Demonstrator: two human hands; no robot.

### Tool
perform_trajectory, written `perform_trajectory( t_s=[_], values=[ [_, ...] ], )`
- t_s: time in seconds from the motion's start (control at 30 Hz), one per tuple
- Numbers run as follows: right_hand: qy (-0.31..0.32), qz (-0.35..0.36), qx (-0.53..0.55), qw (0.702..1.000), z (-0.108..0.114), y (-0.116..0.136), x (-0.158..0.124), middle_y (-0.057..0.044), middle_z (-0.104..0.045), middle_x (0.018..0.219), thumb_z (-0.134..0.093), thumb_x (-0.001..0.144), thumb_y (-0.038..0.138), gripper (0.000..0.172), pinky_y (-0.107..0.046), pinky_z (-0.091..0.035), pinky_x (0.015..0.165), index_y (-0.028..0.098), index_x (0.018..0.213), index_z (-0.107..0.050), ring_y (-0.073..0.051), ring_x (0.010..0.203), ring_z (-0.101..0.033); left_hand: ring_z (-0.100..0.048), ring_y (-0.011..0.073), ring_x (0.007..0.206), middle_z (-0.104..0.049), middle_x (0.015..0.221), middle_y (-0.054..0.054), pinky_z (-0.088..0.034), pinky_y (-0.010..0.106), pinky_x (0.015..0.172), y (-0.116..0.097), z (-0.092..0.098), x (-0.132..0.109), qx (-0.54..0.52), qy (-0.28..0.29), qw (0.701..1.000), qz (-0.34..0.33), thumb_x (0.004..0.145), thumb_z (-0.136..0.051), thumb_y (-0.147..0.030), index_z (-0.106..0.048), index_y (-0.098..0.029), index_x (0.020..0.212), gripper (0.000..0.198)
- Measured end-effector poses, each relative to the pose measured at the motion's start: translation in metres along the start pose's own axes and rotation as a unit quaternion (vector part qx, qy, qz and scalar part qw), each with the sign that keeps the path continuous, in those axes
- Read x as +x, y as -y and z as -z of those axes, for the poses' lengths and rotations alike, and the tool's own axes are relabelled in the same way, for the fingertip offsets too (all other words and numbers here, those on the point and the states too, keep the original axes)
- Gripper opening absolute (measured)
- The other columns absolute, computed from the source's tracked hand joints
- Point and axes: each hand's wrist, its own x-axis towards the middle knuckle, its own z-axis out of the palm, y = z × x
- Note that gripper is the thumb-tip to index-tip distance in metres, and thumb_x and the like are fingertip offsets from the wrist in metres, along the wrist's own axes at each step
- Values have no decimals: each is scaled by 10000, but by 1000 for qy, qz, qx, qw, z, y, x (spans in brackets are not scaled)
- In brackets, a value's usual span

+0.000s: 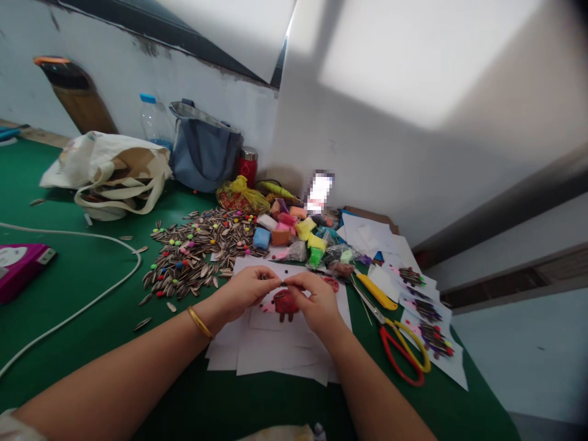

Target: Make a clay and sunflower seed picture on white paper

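Note:
Above a stack of white paper [257, 355], my left hand [250, 291] and my right hand [318, 303] meet fingertip to fingertip, both closed in a pinch. A tiny dark bit seems to show between the fingertips, too small to name. Just below them lies a red clay animal figure [285, 302] with brown legs and a pink snout, partly covered by my right fingers. A small dark ball [286, 271] sits on the paper beyond the hands. Behind my right hand, a dark red clay piece [331, 283] is partly visible.
Striped sunflower seeds [197, 260] mixed with coloured balls lie left. Clay packets [280, 236] are heaped behind the paper. Scissors [390, 331] and a yellow cutter [376, 291] lie right, beside seed-covered figures [434, 340]. A white cable [98, 300] crosses the left side.

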Motion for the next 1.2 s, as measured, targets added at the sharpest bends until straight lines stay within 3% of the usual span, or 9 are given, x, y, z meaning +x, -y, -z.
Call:
perform_trajectory(
  t_s=[0.33, 0.57, 0.77, 0.97, 1.2],
  values=[
    [-2, -13, -11, 1000, 3, -6, 1, -33, -734, 901, -614, 853, 216, 150, -323, -512, 779, 236, 927, -743, -190, 845, -660, -298, 61, 390, -402, 489, -77, -165, 209, 383, -1, 1, -1, -2, 28, 1000, 2, 691, -747, -451, -661, -146, 766, 326],
    [134, 62, -160, 976, 12, -6, 0, -30, -722, 872, -658, 859, 167, 155, -318, -459, 788, 247, 940, -763, -197, 849, -624, -336, 88, 401, -489, 476, -44, -198, 236, 400, -2, 10, 7, 141, -56, 988, -26, 702, -733, -333, -719, -159, 717, 176],
    [158, 119, -248, 948, 2, -6, -5, -46, -701, 848, -680, 860, 183, 107, -316, -423, 769, 221, 924, -757, -195, 819, -596, -445, 121, 503, -622, 620, 14, -274, 232, 455, 9, 14, 15, 154, -61, 985, -37, 709, -713, -331, -742, -162, 728, 173],
    [150, 137, -292, 934, -2, -5, -7, -48, -687, 809, -667, 870, 182, 78, -321, -389, 739, 204, 866, -742, -198, 788, -570, -311, 95, 407, -489, 490, -43, -181, 248, 416, 10, 13, 15, 157, -62, 986, -7, 718, -702, -362, -729, -168, 751, 199],
    [156, 147, -302, 929, -4, -7, -6, -42, -678, 813, -667, 874, 184, 68, -316, -372, 741, 202, 889, -731, -189, 784, -555, -316, 87, 417, -463, 507, -60, -204, 236, 418, 3, 12, 11, 175, -49, 983, 8, 736, -671, -407, -701, -155, 816, 266]
  ],
)
